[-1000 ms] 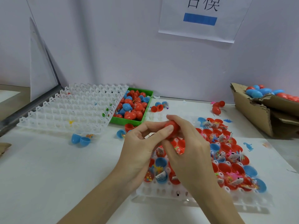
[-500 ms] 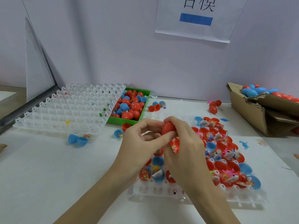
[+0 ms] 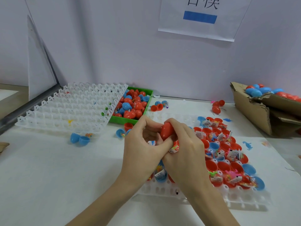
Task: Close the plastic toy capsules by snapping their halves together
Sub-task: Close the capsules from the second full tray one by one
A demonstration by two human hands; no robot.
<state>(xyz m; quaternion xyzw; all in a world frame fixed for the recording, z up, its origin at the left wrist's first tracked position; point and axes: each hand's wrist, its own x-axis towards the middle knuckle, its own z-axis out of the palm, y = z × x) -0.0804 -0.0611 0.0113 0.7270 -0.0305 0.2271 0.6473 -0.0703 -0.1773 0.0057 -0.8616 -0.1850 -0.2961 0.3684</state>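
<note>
A red capsule sits between both hands above the near white tray, its pointed end up. The left hand curls its fingers and thumb round the capsule's left side; the right hand wraps it from the right, fingers bent over the top. A second red half with a paper slip peeks out just below, against the right palm. Right of the right hand, the tray holds open red and blue halves with small toys and slips. Beyond the left hand lie a green bin of capsules, an empty white tray and 2 blue halves. Far right stands a cardboard box.
</note>
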